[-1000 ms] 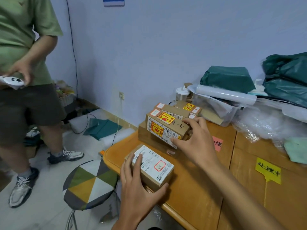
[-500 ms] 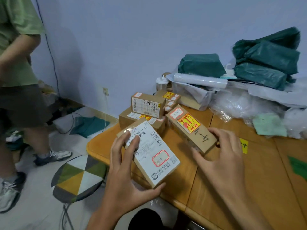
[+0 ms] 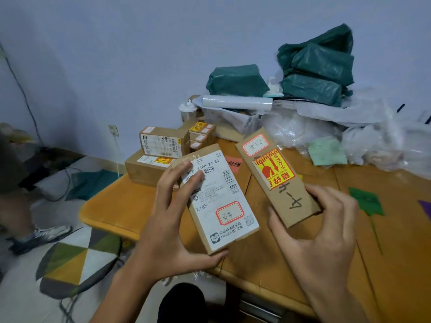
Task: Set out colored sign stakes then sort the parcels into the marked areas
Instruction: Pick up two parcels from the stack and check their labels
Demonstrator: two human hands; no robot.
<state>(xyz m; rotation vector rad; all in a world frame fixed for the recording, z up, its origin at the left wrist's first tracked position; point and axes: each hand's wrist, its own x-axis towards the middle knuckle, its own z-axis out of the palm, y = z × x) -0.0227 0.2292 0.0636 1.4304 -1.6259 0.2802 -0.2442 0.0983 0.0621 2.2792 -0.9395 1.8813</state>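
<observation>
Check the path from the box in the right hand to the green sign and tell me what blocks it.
Nothing visible does. The right hand holds the box above the table, and only bare wood lies between it and the green sign.

Two brown cardboard parcels are held up side by side above the wooden table. The wider parcel (image 3: 215,199) faces up with a big white shipping label, barcodes, "K188" and a red-bordered sticker. The narrower parcel (image 3: 277,177) tilts away, showing a yellow-and-red fragile sticker and black marker writing. More parcels (image 3: 163,150) sit stacked at the table's far corner. Flat on the table lie a pink sign (image 3: 234,163) and a green sign stake (image 3: 367,201); a purple one, perhaps, peeks in at the right edge.
</observation>
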